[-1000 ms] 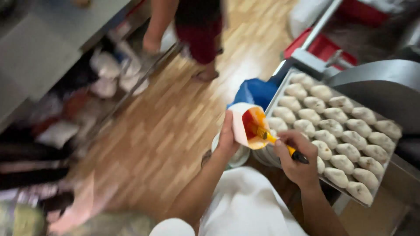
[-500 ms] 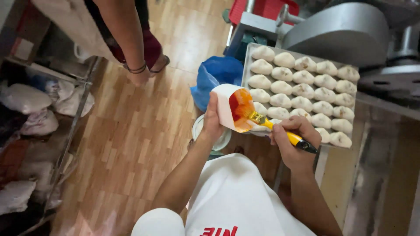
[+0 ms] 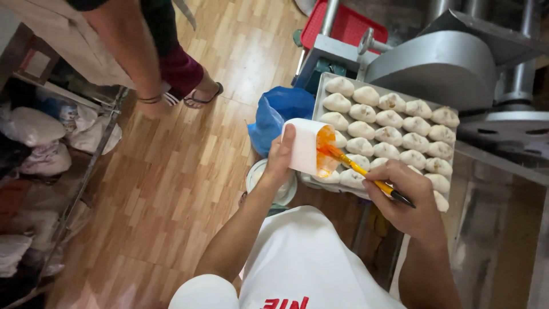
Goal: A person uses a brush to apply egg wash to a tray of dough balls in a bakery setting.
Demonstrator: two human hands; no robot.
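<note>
My left hand (image 3: 281,161) grips a white plastic cup (image 3: 305,146) tipped on its side, its inside coated with orange liquid. My right hand (image 3: 407,197) holds a thin yellow-handled brush (image 3: 361,170) whose orange-stained tip sits inside the cup's mouth. Both hands hover over the near edge of a metal tray (image 3: 318,100) filled with several rows of pale dough pieces (image 3: 390,118).
Another person stands at the upper left on the wooden floor, an arm (image 3: 140,68) hanging down and a sandalled foot (image 3: 201,97) visible. A blue plastic bag (image 3: 276,111) and a white lid (image 3: 258,174) lie by the tray. Grey machinery (image 3: 443,66) is behind it; cluttered shelves (image 3: 40,149) line the left.
The view has swung, bringing the tray closer and more central. The cup and brush stay in my hands, with the brush still dipped in the cup. The other person has shifted towards the upper left.
</note>
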